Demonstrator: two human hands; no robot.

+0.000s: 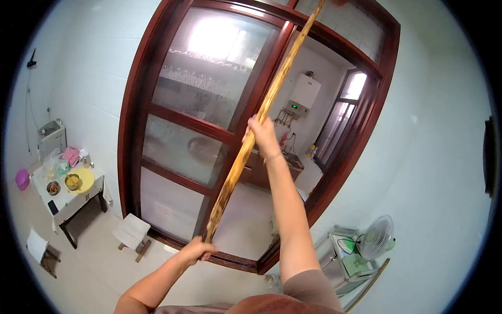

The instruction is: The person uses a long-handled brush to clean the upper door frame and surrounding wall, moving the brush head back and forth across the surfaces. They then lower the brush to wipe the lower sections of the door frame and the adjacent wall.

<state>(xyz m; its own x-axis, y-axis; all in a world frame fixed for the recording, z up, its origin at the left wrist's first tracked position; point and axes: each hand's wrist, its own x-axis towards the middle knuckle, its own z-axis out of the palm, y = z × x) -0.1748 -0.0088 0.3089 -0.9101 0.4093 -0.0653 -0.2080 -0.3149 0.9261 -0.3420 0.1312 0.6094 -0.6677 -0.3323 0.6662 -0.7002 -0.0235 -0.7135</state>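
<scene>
A long wooden pole (pixel 275 86), yellow-brown with dark mottling toward its lower end, slants up in front of me. My right hand (pixel 263 137) is wrapped round its middle. Lower down, my left hand (pixel 198 250) grips the dark bottom end. The pole's top reaches the upper part of a dark red door frame (pixel 388 65). Something reddish-brown (pixel 339 2) shows beside the tip at the picture's edge, too cut off to name. Behind the pole stands a frosted glass sliding door (pixel 189 123).
Through the doorway hangs a white water heater (pixel 304 94). At left, a table (pixel 68 206) holds bowls and a yellow plate, with a stool (pixel 132 230) nearby. A fan (pixel 377 238) sits on a cabinet (pixel 334 267) at lower right; a curved stick (pixel 368 287) leans there.
</scene>
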